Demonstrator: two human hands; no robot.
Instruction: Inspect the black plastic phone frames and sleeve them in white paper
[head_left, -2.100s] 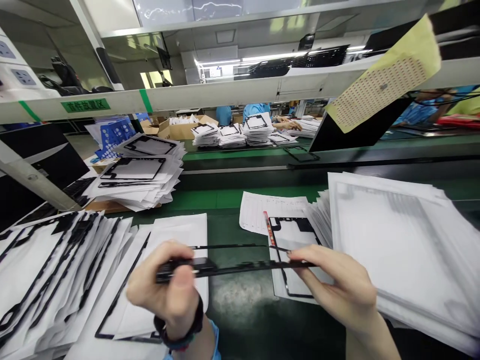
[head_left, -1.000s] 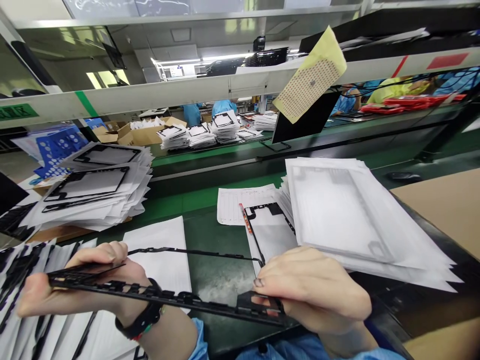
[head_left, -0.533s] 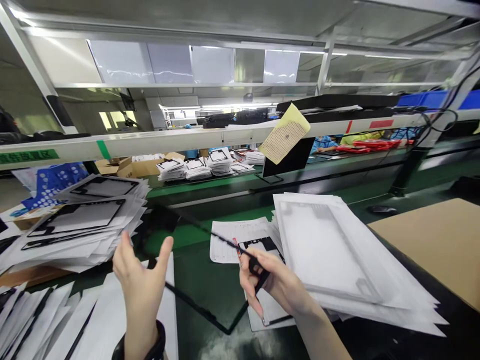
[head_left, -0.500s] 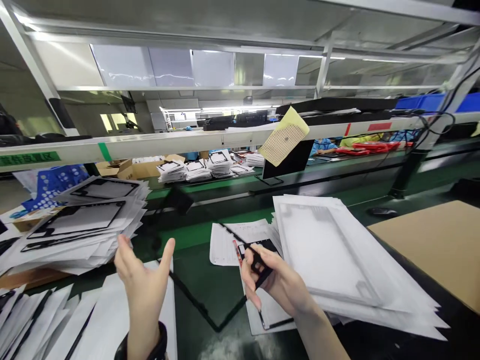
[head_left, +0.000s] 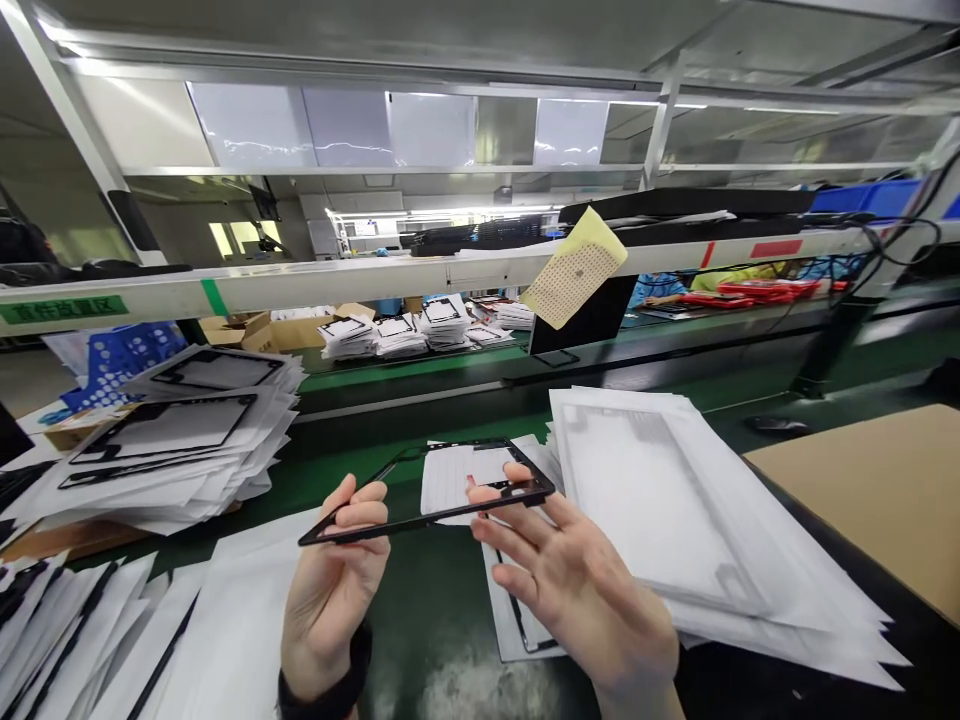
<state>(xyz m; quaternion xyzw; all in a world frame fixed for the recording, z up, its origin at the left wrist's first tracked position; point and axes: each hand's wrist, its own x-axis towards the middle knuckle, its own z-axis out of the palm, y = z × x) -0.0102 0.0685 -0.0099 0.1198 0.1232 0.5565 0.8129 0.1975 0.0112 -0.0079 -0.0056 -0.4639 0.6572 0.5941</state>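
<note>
A thin black rectangular frame (head_left: 420, 523) with an open middle is held up in front of me, tilted nearly edge-on. My left hand (head_left: 337, 575) has its fingers curled round the frame's left end. At the right corner, my right hand (head_left: 592, 580) holds the frame loosely between its upper fingers, while its lower fingers stretch out and apart beneath. Below the right hand lies a white sheet (head_left: 499, 620) with another black frame on it, partly hidden by the hand. Behind the held frame, a printed paper (head_left: 442, 490) shows through its opening.
To the right rises a stack of white sheets (head_left: 645, 500), beside brown cardboard (head_left: 870, 480). Frames interleaved with white sheets (head_left: 172, 440) are piled at the left. More sheets (head_left: 240, 620) lie in front of them. A yellow dotted card (head_left: 574, 270) hangs from the shelf rail.
My left hand has moved right and closed on the frame's left end. The frame has swung up from hanging below my right hand to nearly level, and the right hand's fingers have spread.
</note>
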